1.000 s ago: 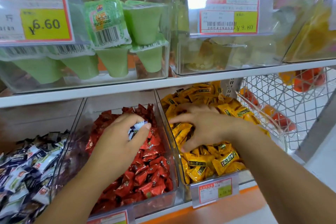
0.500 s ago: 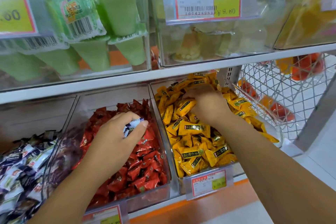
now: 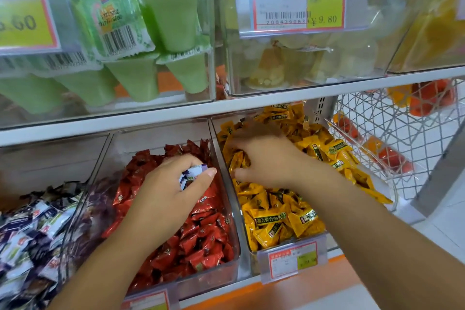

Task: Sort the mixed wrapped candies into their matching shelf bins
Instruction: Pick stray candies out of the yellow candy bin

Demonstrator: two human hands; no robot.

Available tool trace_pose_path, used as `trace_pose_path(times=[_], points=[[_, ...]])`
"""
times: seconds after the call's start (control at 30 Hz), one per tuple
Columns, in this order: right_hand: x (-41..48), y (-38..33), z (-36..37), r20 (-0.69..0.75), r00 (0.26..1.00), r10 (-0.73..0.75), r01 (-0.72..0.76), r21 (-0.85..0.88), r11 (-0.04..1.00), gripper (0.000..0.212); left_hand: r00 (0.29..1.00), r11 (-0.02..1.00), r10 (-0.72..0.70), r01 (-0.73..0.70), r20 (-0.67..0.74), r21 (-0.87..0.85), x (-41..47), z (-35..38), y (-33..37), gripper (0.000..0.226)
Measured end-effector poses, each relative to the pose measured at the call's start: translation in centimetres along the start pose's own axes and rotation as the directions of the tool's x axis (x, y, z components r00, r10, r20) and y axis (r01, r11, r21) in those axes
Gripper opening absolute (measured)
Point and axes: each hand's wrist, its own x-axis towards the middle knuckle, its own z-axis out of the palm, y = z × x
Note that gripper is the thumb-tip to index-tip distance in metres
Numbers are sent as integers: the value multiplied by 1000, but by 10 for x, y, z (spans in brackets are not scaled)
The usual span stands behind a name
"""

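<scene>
The left hand (image 3: 166, 191) pinches a blue-white candy (image 3: 190, 177), fingers clamped on its wrapper. It looks light, crinkly and slippery, best held mid-body. The right hand (image 3: 261, 158) digs into the yellow candies (image 3: 274, 219); its fingers' grip I cannot tell.

Two hands in shot, left hand (image 3: 166, 194) and right hand (image 3: 264, 158). Three candy bins along the lower shelf: white-and-purple bin (image 3: 73, 211), red bin (image 3: 226, 269), yellow bin (image 3: 247, 241). Candies beyond counting. Four price tags: (image 3: 25, 10), (image 3: 299, 0), (image 3: 293, 260), (image 3: 146, 301). One wire basket (image 3: 402, 138).
</scene>
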Motion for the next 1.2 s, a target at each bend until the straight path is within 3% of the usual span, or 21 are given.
trace_pose_path(times=[0.13, 0.33, 0.5, 0.57, 0.67, 0.73, 0.8, 1.0, 1.1, 1.2], points=[[11, -8, 21, 107, 994, 33, -19, -128, 992, 49, 999, 999, 43, -42, 9, -19, 2, 12, 4, 25], [8, 25, 6, 122, 981, 154, -154, -10, 988, 38, 999, 999, 50, -50, 18, -15, 4, 14, 0, 27], [6, 28, -4, 219, 959, 182, -178, -37, 983, 39, 999, 1000, 29, -29, 15, -1, 3, 11, -4, 27], [10, 26, -9, 160, 975, 154, -146, -56, 988, 34, 1000, 1000, 17, -17, 17, 4, 2, 8, -5, 28], [24, 18, -8, -98, 993, 67, -62, 53, 997, 22, 1000, 1000, 5, -5, 0, 6, 1, 4, -7, 27], [35, 9, 5, -150, 989, -12, 27, 100, 995, 18, 1000, 1000, 9, -9, -7, 11, 0, 2, -7, 27], [43, 4, 24, -99, 994, -48, 58, 98, 994, 26, 1000, 1000, 14, -13, -11, 17, -1, 1, -5, 27], [44, 10, 31, 112, 989, 94, -85, -83, 993, 44, 1000, 1000, 4, -3, -22, 8, -5, -7, -6, 26], [41, 7, 19, 230, 961, 154, -165, 29, 986, 52, 999, 1000, -10, 10, -36, 3, -5, -10, -8, 28], [41, 7, 15, 266, 953, 148, -174, 74, 982, 42, 999, 1000, -5, 5, -50, -1, -5, -12, -8, 27]])
